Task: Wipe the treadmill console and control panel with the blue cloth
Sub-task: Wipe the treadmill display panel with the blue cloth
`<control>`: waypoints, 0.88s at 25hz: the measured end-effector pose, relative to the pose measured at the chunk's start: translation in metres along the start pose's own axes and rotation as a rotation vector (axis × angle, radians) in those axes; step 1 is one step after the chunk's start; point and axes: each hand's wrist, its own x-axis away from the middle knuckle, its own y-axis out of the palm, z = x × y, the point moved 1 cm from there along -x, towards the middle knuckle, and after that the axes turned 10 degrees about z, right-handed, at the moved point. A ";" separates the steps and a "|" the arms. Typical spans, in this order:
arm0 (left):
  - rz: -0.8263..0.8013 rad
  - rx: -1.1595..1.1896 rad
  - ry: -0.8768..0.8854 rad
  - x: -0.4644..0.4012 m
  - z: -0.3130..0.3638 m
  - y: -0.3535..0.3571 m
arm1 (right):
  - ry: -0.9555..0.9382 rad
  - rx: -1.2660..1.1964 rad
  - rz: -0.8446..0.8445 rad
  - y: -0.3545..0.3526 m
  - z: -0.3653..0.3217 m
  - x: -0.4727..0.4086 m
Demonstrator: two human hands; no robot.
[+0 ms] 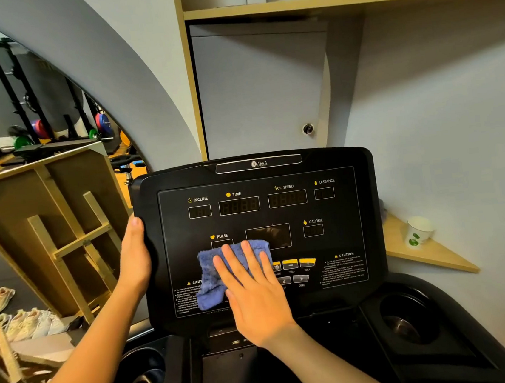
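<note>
The black treadmill console (329, 164) stands upright in front of me, its control panel (334, 207) labelled INCLINE, TIME, SPEED, DISTANCE, PULSE and CALORIE. My right hand (252, 294) lies flat with fingers spread on the blue cloth (210, 277), pressing it against the lower left of the panel. The cloth covers part of the PULSE window and the left caution text. Yellow buttons (299, 262) show just right of my fingers. My left hand (135, 256) grips the console's left edge, thumb on the front.
Two round cup holders sit below the console, one left (140, 381) and one right (409, 318). A paper cup (417, 231) stands on a wooden corner shelf (432, 253) at right. A wooden frame (62, 236) leans at left, shoes (14, 313) beneath it.
</note>
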 end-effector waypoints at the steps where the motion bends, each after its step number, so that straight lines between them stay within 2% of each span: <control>1: -0.002 -0.001 0.003 0.001 0.002 0.001 | -0.008 0.005 -0.003 0.002 0.004 0.004; 7: -0.008 -0.002 -0.019 0.006 0.009 0.003 | -0.035 0.006 0.022 0.001 0.030 0.026; 22: -0.019 0.019 -0.034 0.008 0.010 0.005 | 0.099 0.101 0.089 -0.001 0.085 0.037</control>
